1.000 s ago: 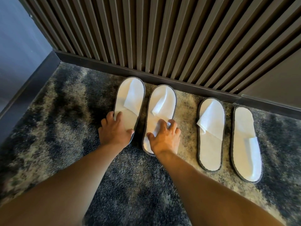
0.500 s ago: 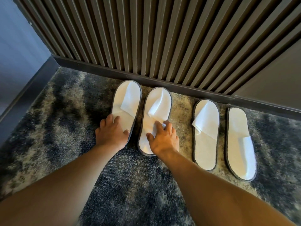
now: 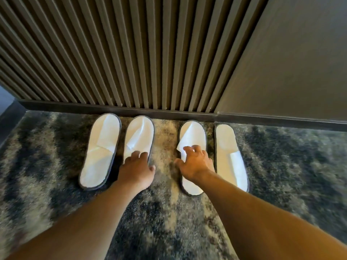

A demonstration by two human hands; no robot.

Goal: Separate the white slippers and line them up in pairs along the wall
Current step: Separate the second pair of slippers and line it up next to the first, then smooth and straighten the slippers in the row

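4 flat white grey-edged fabric slippers [image 3: 100, 152] lie in 2 pairs along the ribbed brown wall [image 3: 131, 53]; only straightening seems left. The left hand [image 3: 136, 170] rests spread on 1 slipper and the right hand [image 3: 195, 164] hovers half-curled above another, neither gripping.

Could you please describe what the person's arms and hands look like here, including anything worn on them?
Both forearms are bare as far as the frame shows, with no sleeves in view. The left hand and the right hand wear no gloves, and no watch, bracelet or ring is visible on either. The fingernails look short and unpainted, though the image is slightly blurred.

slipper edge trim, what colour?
Dark grey, bordering each white slipper; clearest in the head view, on the leftmost one.
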